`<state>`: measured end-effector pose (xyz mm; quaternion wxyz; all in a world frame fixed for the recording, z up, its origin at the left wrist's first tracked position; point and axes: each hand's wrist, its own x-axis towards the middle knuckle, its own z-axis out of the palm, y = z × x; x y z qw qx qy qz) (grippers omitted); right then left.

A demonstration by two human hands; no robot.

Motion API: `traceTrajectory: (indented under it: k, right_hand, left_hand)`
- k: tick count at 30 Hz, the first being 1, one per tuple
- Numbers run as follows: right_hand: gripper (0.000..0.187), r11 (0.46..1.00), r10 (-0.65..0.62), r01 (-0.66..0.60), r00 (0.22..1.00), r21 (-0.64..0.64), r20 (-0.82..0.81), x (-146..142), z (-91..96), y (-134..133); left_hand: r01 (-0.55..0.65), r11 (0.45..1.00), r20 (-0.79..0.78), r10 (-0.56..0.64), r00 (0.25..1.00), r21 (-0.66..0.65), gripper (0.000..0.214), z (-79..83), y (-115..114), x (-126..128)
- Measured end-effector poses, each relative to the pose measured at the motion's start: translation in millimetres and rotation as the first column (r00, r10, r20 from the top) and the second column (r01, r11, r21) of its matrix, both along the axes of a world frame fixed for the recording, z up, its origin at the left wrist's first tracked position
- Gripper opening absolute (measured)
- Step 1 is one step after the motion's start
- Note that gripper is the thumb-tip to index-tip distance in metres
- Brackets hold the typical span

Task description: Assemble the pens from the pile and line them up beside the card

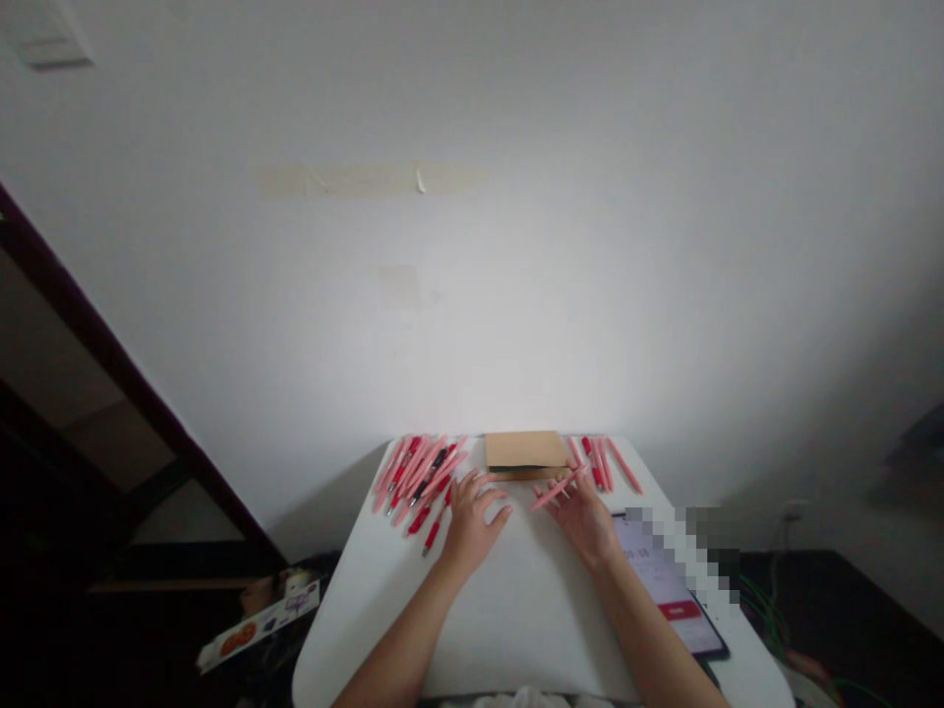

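Note:
My left hand lies on the white table with fingers spread, open, right beside a heap of several pink and red pens. My right hand pinches one pink pen that points toward a flat brown cardboard box at the table's far edge. A few more pink and red pens lie to the right of the box.
A tablet with a lit screen lies at the table's right side by my right forearm. A white wall rises straight behind the table. Dark furniture and a printed package sit low at the left; green cables lie on the floor at the right.

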<state>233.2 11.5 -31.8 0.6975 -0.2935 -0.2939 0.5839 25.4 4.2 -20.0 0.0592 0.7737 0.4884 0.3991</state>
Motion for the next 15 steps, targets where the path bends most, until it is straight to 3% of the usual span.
traceTrajectory:
  k: [7,15]
  right_hand:
    - [0.039,0.999,-0.046,0.046,0.998,0.013,0.048,2,0.6,3]
    - [0.045,0.999,0.044,-0.044,0.999,-0.006,-0.012,4,17.3,-5]
  left_hand:
    - [0.154,0.974,-0.023,-0.160,0.987,-0.166,0.033,-1.7,-3,1]
    - [0.213,0.936,-0.159,-0.264,0.951,-0.279,0.041,0.5,-8,1]
